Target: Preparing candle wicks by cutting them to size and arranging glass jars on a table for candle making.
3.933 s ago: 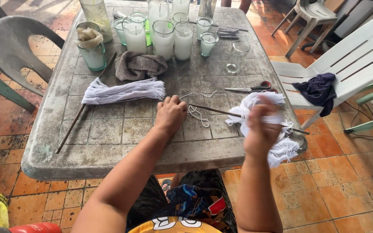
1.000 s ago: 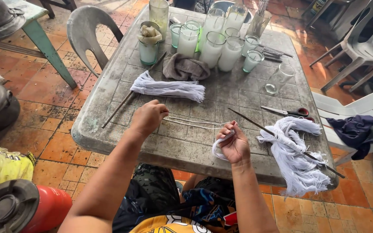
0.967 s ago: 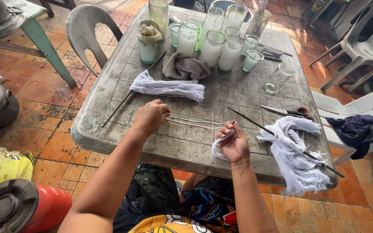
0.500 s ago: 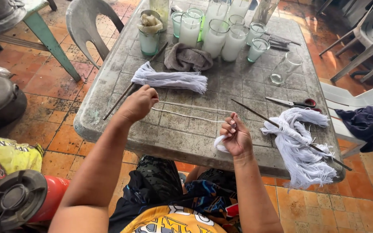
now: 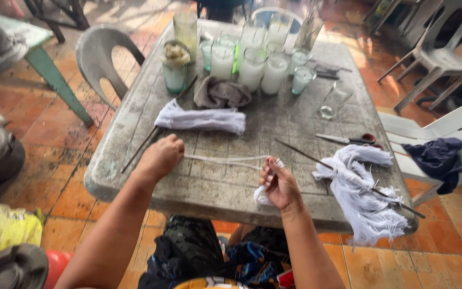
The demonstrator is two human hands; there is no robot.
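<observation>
White string (image 5: 225, 159) runs taut in a doubled length between both hands, just above the near part of the worn grey surface (image 5: 209, 187). The left hand (image 5: 161, 157) is closed in a fist around one end; the right hand (image 5: 277, 183) pinches the other end between thumb and fingers, with a small coil of slack bunched under its palm. The step in hand looks like measuring off or stretching a length of wicking. A neat bundle of white strings (image 5: 201, 119) lies on a thin stick beyond the left hand, and a looser hank (image 5: 360, 192) drapes over another stick at the right edge. Scissors (image 5: 348, 139) lie near that hank, well beyond the right hand. Glasses of white wax (image 5: 252, 69) stand at the far side. Any next move would call for keeping the tension even and both strands aligned, I judge.
</observation>
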